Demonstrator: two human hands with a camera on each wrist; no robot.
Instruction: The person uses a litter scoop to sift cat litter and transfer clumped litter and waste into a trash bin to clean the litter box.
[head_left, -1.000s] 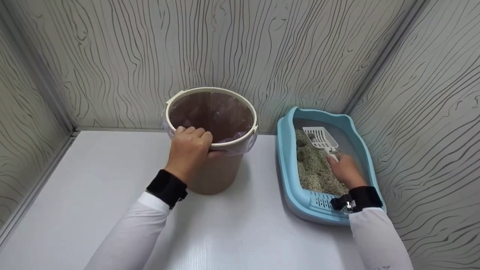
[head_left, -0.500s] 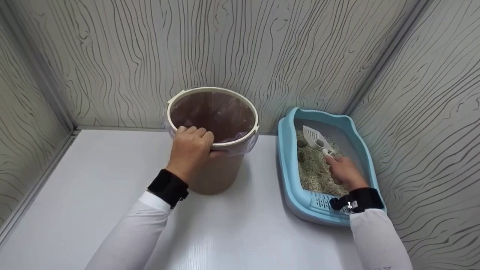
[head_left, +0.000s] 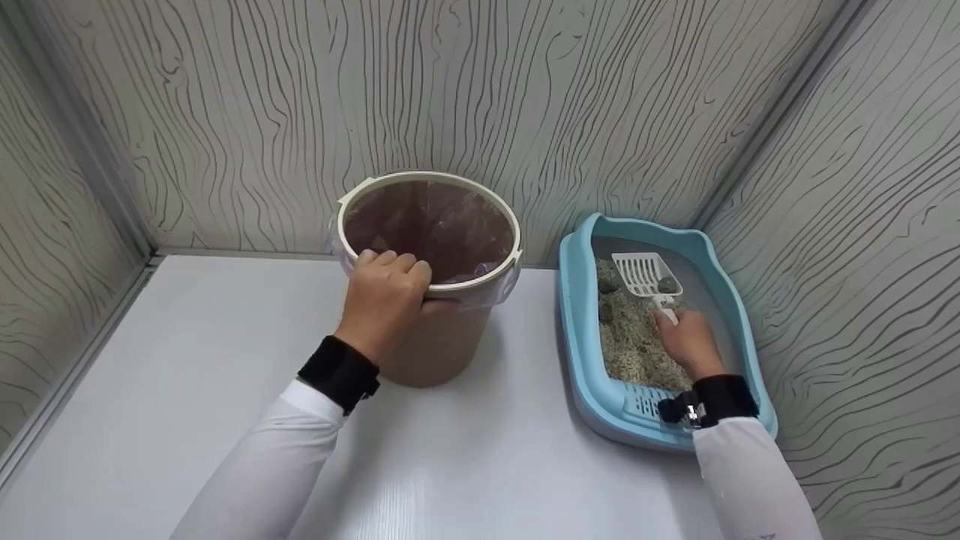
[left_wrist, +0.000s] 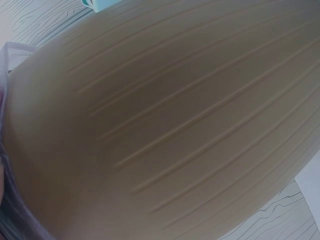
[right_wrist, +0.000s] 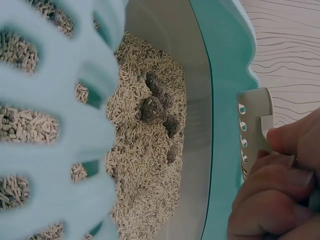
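My left hand (head_left: pixel 386 296) grips the near rim of a brown trash bin (head_left: pixel 439 352), fingers over the edge and thumb outside. A thin clear liner (head_left: pixel 480 296) folds over the rim. My right hand (head_left: pixel 690 345) holds a white slotted litter scoop (head_left: pixel 637 271) by its handle, above the blue litter box (head_left: pixel 581 322). One dark clump (head_left: pixel 667 285) lies in the scoop, close to the handle. Pellet litter (right_wrist: pixel 142 165) with several dark clumps (right_wrist: pixel 153 110) shows in the right wrist view. Only the bin's ribbed side (left_wrist: pixel 175 115) fills most of the left wrist view.
Bin and litter box stand apart on a white table (head_left: pixel 495 465), near the back wall (head_left: pixel 450 90). Another patterned wall (head_left: pixel 862 262) rises close along the box's right side. The box's front has a slotted step (head_left: pixel 645 403).
The scoop was level without a visible clump, then tilted with one in it. Now it is level again, the clump near its handle end. My left hand keeps its grip on the bin.
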